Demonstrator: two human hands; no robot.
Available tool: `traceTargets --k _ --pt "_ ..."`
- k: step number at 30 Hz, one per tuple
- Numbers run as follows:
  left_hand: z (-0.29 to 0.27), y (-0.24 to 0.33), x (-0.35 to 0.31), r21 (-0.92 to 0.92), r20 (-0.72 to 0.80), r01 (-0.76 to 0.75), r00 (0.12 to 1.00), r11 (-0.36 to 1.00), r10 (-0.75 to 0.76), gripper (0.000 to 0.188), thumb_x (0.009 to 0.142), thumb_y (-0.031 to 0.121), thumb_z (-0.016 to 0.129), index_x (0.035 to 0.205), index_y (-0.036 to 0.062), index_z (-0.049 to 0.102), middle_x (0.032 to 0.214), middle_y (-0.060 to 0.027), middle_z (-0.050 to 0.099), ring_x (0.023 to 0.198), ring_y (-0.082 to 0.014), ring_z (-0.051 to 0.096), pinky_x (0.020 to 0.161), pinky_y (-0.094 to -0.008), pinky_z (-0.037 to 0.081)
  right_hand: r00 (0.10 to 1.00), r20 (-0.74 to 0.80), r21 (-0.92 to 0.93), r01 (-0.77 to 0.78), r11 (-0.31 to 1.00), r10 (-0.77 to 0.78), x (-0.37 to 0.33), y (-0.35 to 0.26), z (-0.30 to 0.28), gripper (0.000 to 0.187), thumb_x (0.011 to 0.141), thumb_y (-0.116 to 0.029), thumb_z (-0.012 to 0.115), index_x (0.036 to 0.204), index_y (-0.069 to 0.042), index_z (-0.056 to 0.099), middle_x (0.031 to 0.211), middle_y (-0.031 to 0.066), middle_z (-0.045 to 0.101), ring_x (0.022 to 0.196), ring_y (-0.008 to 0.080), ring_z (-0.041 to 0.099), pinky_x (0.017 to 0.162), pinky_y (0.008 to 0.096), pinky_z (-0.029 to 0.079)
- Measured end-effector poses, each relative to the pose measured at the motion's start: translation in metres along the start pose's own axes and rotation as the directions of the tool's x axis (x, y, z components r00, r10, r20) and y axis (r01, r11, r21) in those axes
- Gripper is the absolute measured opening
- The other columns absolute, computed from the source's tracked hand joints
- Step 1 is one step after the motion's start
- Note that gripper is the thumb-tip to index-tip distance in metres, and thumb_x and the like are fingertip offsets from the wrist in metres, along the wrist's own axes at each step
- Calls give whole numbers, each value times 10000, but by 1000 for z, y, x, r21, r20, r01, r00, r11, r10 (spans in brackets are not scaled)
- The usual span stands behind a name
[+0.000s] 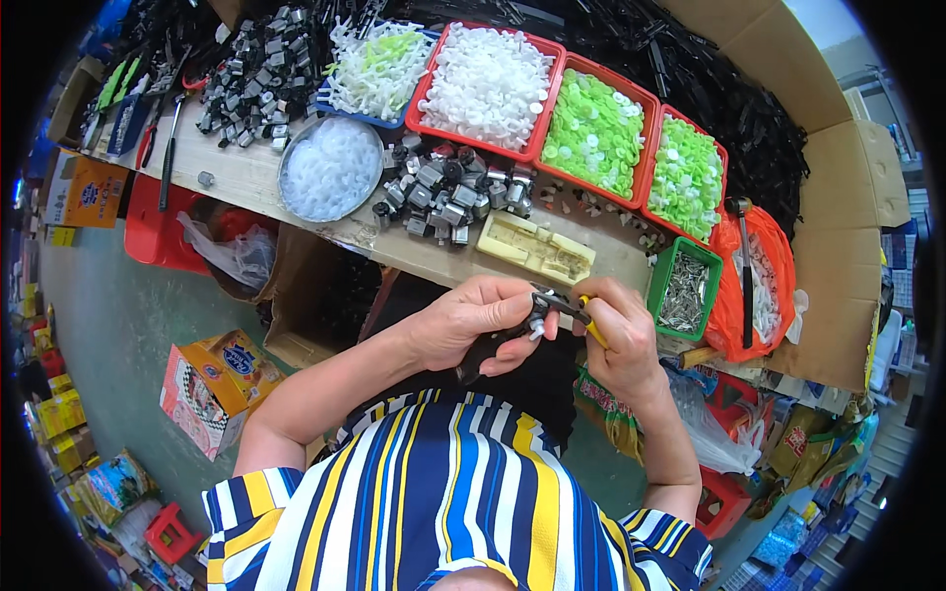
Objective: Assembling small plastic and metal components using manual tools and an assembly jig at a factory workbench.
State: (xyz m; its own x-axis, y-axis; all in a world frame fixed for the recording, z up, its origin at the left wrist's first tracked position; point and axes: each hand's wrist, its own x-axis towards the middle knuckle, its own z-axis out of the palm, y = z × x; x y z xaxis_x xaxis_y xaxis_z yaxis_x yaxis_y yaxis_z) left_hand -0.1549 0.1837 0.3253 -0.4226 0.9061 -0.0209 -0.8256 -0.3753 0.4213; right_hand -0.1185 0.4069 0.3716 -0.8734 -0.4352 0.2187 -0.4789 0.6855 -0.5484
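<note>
My left hand point(471, 317) is closed around a dark plastic part point(481, 355) that extends below the fingers. At the part's upper end, by my thumb, sits a small white plastic piece point(537, 330). My right hand point(625, 340) grips pliers with yellow handles point(595, 322), whose dark jaws reach the dark part beside the white piece. Whether the jaws are clamped on it I cannot tell. Both hands are just in front of the bench edge. A cream rectangular block point(535, 246) with recesses lies on the bench beyond them.
Small metal motors point(443, 202) lie heaped near a round tray point(330, 169) of translucent pieces. Red bins hold white pieces point(490, 84) and green pieces point(596, 133). A green tray point(687, 286) of metal bits and an orange bag point(754, 286) stand right.
</note>
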Motion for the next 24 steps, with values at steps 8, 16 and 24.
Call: traceTargets --k 8,16,24 --pt "12 13 -3 802 -153 -138 893 581 423 271 934 188 690 1102 -22 650 840 -53 677 691 -110 627 632 -251 506 999 -46 -321 -15 947 1 -10 -9 -5 188 736 22 625 919 -22 616 1364 147 530 1316 348 487 1035 605 324" --pt "16 6 6 971 186 -238 800 17 571 308 858 155 746 1090 -22 650 879 -151 692 748 -288 681 658 -340 530 997 -61 -355 14 935 -38 -18 -7 -1 118 749 -41 654 856 -26 606 1163 126 580 1177 318 569 928 488 400" --pt "15 2 1 978 119 -199 780 63 614 297 849 158 758 1061 -28 665 885 -160 698 758 -288 689 667 -329 529 998 -63 -277 12 961 -30 -16 -10 2 154 710 -20 664 842 -24 585 1104 130 579 1079 326 584 837 414 424"
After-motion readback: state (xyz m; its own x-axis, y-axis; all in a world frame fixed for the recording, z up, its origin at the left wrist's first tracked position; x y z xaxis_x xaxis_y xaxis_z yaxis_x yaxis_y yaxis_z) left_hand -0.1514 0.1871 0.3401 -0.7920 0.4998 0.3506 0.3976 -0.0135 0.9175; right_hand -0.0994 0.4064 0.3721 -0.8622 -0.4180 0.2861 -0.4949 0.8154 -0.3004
